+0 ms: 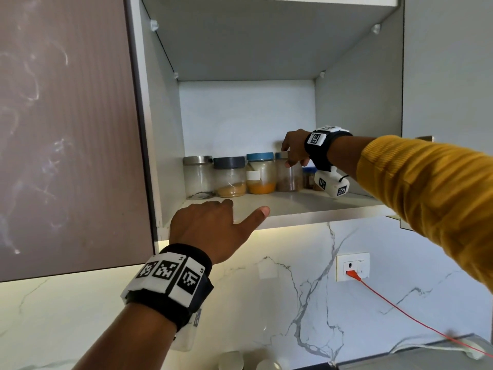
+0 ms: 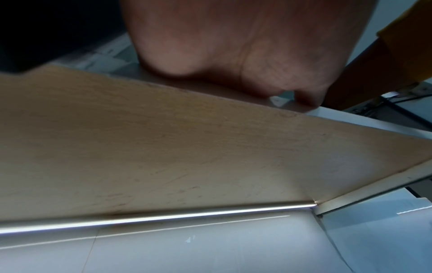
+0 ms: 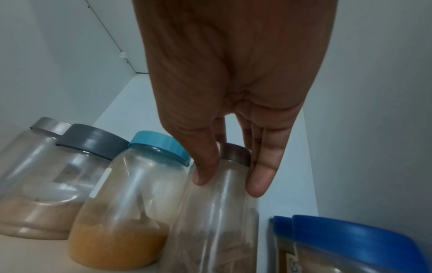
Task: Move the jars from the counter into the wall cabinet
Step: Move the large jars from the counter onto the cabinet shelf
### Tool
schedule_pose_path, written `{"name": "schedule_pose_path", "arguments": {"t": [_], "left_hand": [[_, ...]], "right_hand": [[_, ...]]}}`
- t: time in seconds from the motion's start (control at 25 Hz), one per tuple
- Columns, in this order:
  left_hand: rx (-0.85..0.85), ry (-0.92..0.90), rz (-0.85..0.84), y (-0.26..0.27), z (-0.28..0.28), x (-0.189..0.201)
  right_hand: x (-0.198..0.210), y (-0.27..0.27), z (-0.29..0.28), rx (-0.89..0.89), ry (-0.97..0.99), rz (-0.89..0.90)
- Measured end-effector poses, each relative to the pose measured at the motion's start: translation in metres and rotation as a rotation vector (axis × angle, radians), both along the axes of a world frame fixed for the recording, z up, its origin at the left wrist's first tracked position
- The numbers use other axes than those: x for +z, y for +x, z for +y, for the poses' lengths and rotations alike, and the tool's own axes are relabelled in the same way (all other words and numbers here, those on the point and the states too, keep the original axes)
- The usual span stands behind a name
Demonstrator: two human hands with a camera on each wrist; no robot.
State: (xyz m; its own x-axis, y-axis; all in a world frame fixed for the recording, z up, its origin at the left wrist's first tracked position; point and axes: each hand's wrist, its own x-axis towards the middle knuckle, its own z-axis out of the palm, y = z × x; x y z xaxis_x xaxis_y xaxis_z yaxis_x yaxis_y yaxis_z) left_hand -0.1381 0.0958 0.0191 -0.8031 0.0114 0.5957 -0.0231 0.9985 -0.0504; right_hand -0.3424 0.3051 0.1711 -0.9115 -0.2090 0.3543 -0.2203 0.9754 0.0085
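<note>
In the head view the wall cabinet's shelf (image 1: 306,206) carries a row of jars at the back. My right hand (image 1: 293,161) reaches in and grips the clear jar of brown sticks (image 1: 286,180) near its top. In the right wrist view my thumb and fingers (image 3: 257,177) pinch that jar (image 3: 217,221) just under its metal lid, and it stands against the blue-lidded jar of orange powder (image 3: 131,212). My left hand (image 1: 241,210) rests on the shelf's front edge with the thumb stretched right, holding nothing. Its fingers are hidden.
Left along the row stand a grey-lidded jar (image 1: 229,177) and a steel-lidded jar (image 1: 197,177); a small blue-lidded container (image 1: 308,177) stands on the right. A closed door (image 1: 66,129) flanks the cabinet. Below are a socket with an orange cable (image 1: 352,271) and pale lids (image 1: 230,360).
</note>
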Motion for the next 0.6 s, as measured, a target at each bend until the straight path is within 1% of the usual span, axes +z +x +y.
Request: {"name": "schedule_pose_path", "arguments": {"t": [0.16,0.24,0.32,0.4,0.52,0.6], "left_hand": [[0.004,0.014,0.008,0.000,0.000,-0.001],[0.007,0.015,0.013,-0.001,-0.001,-0.001],[0.005,0.015,0.013,-0.001,-0.002,-0.001],[0.007,0.014,0.013,-0.001,-0.001,-0.001],[0.019,0.009,0.015,0.001,-0.001,-0.001],[0.024,0.021,0.014,0.001,0.000,0.001]], "right_hand": [[0.003,0.001,0.001,0.010,-0.025,-0.043],[0.006,0.008,0.002,0.002,0.006,-0.020],[0.012,0.023,0.002,-0.013,0.080,0.100],[0.018,0.043,-0.001,0.015,0.097,0.234],[0.022,0.080,-0.011,0.137,0.087,0.390],[0.017,0.108,-0.021,0.239,0.057,0.478]]}}
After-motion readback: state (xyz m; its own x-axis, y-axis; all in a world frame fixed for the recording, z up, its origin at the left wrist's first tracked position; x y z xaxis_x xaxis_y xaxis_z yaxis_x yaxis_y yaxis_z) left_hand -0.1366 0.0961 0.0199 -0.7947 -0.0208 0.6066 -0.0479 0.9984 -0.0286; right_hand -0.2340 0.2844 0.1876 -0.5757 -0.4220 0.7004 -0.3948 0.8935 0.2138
